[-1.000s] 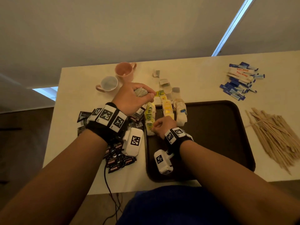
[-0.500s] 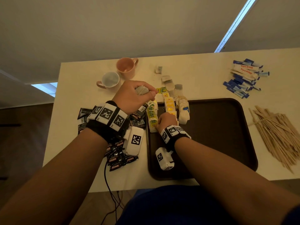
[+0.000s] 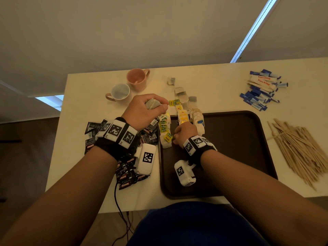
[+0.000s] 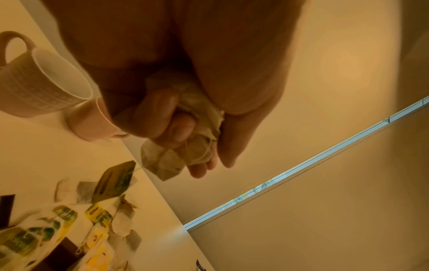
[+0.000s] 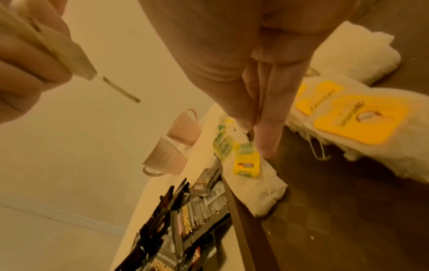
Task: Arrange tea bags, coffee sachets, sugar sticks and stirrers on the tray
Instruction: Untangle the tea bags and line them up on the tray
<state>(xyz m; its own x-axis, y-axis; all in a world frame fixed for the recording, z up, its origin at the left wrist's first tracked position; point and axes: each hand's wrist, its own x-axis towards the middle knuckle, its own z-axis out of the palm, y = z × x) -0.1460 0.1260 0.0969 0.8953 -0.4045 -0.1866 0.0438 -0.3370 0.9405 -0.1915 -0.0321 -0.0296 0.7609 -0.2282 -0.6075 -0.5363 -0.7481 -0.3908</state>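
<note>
- A person stood over a pale table (image 3: 85, 132) with a dark brown tray (image 3: 230, 157) in front of them, part-way through laying out tea bags.
- The left hand (image 3: 143, 112) was closed round a bunch of tea bags (image 4: 185, 146), held above the table just left of the tray's far corner.
- The right hand (image 3: 185, 133) had thumb and forefinger pinched together over the tray, at the near end of the rows of tea bags (image 3: 166, 132); whether a string lay between them could not be told.
- Three rows stood along the tray's left side; more tea bags lay loose beyond its far edge.
- Coffee sachets (image 3: 127, 173), sugar sticks (image 3: 260, 91) and stirrers (image 3: 300, 150) lay on the table, not yet on the tray.
- Judged next: set a bag from the left hand onto a row, tag up, without toppling its neighbours.
- Readable: "SUPREMO" on black sachets; green and yellow tags were too blurred.
</note>
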